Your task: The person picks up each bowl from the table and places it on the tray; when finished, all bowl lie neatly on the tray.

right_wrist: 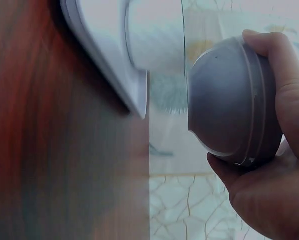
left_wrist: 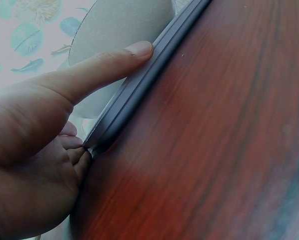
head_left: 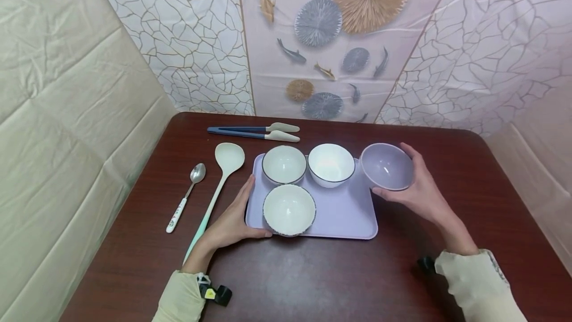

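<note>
A lavender tray (head_left: 339, 217) lies on the table, its front left corner held by my left hand (head_left: 232, 217). In the left wrist view the thumb (left_wrist: 109, 67) lies along the tray's front edge, with the other fingers at its side. Three white bowls stand on the tray: one at the back left (head_left: 284, 164), one at the back middle (head_left: 331, 164) and one at the front left (head_left: 289, 210). My right hand (head_left: 422, 185) grips a purple bowl (head_left: 387, 167) by its side, thumb and fingers spread around it. The right wrist view shows this bowl raised off the table, beside the tray's right end.
Left of the tray lie a pale ladle (head_left: 230, 157) with a mint handle and a metal spoon (head_left: 196, 173) with a white handle. Blue tongs (head_left: 241, 132) with pale tips lie behind the tray. A patterned cloth (head_left: 321, 63) hangs behind the brown table (head_left: 304, 277).
</note>
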Demonstrator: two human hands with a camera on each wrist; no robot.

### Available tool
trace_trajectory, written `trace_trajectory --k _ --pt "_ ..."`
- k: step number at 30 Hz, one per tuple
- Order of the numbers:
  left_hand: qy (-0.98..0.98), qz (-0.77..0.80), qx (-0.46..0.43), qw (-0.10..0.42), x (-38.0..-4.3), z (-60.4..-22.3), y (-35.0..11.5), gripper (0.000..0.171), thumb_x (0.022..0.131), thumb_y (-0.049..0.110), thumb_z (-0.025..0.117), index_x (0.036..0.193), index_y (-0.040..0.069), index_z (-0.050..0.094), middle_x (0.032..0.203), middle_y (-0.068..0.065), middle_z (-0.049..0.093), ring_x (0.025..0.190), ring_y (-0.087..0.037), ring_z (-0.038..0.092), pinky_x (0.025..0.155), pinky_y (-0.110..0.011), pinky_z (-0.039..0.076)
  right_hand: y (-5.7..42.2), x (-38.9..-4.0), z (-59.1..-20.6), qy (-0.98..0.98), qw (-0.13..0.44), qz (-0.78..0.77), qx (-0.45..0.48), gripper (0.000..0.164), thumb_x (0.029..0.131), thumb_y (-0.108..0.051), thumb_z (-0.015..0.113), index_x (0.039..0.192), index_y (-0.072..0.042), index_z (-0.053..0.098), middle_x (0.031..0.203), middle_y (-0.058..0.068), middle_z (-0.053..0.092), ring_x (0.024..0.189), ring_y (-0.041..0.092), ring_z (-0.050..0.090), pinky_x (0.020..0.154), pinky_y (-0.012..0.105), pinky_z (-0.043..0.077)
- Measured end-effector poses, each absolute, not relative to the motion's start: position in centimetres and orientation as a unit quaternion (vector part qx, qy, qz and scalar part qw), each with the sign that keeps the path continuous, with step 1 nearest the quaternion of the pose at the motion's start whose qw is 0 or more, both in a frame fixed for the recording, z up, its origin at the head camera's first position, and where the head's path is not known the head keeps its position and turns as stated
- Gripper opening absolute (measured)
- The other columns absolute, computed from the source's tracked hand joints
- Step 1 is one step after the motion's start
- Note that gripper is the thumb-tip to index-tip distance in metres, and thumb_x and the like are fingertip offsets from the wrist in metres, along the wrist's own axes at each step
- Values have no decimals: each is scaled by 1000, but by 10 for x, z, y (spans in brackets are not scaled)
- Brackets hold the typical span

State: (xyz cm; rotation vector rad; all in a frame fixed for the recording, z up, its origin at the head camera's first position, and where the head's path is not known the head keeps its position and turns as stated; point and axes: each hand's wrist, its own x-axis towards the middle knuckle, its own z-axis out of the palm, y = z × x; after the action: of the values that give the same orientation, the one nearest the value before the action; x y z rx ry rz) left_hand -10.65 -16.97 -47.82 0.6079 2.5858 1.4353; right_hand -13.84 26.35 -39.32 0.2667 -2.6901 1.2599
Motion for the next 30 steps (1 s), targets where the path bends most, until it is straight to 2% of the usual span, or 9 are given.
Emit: trace_trajectory --k 2,4,8,12,16,20,22,27,30 --pt "855 475 200 62 -106 -478 -170 136 63 52 89 158 13 0 164 -3 1 147 -15 7 111 -49 23 253 -129 -390 -893 82 430 104 118 63 -15 94 155 -13 20 141 17 40 117 33 46 86 18 36" --pt "855 475 199 63 -106 -478 -170 136 63 52 89 158 13 0 164 -2 1 147 -15 6 111 -49 23 240 -117 -384 -887 80 438 119 116 61 -10 94 153 -7 23 141 20 41 117 35 46 86 15 36" --pt "854 476 197 65 -105 -478 -170 136 63 52 89 158 14 0 164 -2 0 147 -15 6 111 -49 22 212 -94 -374 -882 64 445 145 113 59 -5 94 150 0 26 138 24 42 116 37 47 88 19 37" --pt "853 478 200 62 -106 -479 -170 136 63 51 90 158 13 0 164 -3 1 147 -16 6 111 -49 22 195 -83 -375 -879 44 445 166 113 58 -6 95 148 1 27 135 23 45 115 36 50 89 25 41" --pt "853 476 205 60 -107 -479 -169 136 63 50 90 158 12 0 164 -5 1 147 -16 6 111 -49 22 194 -84 -401 -883 24 437 173 117 59 -23 97 150 -6 25 136 14 45 115 29 50 89 32 44" --pt "854 473 208 58 -108 -478 -168 136 64 48 90 158 11 0 164 -6 1 147 -16 6 111 -49 22 199 -92 -430 -888 14 427 173 123 57 -40 96 152 -16 22 136 4 43 116 20 48 89 35 45" --pt "855 472 208 59 -108 -477 -169 136 64 47 91 158 11 0 164 -6 1 147 -16 6 111 -49 22 195 -91 -431 -887 12 428 175 124 57 -37 97 152 -13 22 136 5 43 116 21 48 90 35 44" --pt "857 470 204 62 -107 -478 -169 136 64 48 91 158 12 0 164 -5 1 147 -16 6 111 -49 23 183 -84 -418 -881 10 436 182 121 56 -23 97 149 -3 23 134 16 42 116 31 48 90 49 42" --pt "857 469 205 60 -108 -479 -170 136 64 48 91 158 12 0 164 -5 1 147 -16 6 111 -49 23 179 -80 -408 -880 11 438 185 118 56 -17 97 148 0 25 132 19 42 115 34 48 90 52 42"
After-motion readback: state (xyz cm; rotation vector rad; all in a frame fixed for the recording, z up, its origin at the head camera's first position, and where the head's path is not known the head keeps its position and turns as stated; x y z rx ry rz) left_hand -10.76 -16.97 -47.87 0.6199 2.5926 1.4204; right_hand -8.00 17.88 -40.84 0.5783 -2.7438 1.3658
